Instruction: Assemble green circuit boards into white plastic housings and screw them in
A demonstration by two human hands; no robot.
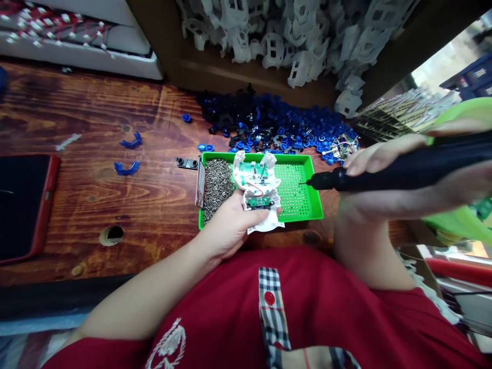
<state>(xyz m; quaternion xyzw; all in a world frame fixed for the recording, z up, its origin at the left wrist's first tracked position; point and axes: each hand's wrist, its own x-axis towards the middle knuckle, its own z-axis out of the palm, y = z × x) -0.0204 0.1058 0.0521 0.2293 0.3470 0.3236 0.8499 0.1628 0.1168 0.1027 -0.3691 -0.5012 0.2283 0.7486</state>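
Note:
My left hand (234,220) grips a white plastic housing (265,223) that has green circuit boards (253,171) and a thin red wire inside it. The housing is held over the middle of a green tray (317,205). In my right hand (369,164) is a black electric screwdriver (384,166), lying level with its thin bit pointing left at the tray's right part, apart from the housing. Many small screws (217,187) fill the tray's left part. The right part is a perforated green plate (295,189) with small screws or holes in rows; I cannot tell which.
Behind the tray lies a heap of blue and black plastic parts (269,123). Beyond it stands a cardboard box (230,74) of white housings. Two blue pieces (128,167) and a red-cased phone (49,200) lie left. A lime-green container (461,215) is at right.

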